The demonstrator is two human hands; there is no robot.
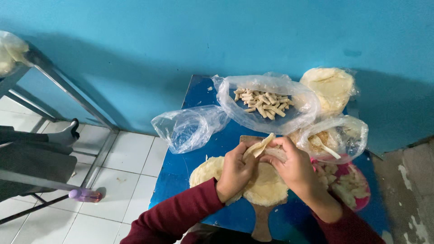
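Nearest the camera, two dark red sleeves (176, 214) enter from the bottom edge. A wooden board (262, 221) lies on the blue table (199, 97), its handle pointing toward the person. A round, pale dough sheet (266, 187) rests on the board, and a second pale sheet (205, 169) lies just left of it, partly under the left wrist.

The left hand (235, 169) and the right hand (291, 165) meet above the board. Both hands hold a folded wrapper (258, 147) between them. The left fingers are curled closed around its near side. The right fingers (275, 151) are narrow and pinched on its far side. The wrapper sits tilted, its pale upper edge rising above the knuckles.

To the right of the hands, a pink dish (361, 199) holds pale pieces. Just beyond it stands a bag-lined bowl of filling (348, 131) with a white spoon (327, 149) in it.

Beyond the hands, an open plastic bag of short beige sticks (264, 104) rests at the table's middle. A crumpled clear bag (190, 126) lies at the left edge, touching the stick bag. A bagged stack of round sheets (330, 88) stands farthest back, against the blue wall (135, 40).

Off the table to the left, white floor tiles (131, 153) and a metal frame (63, 81) are visible.
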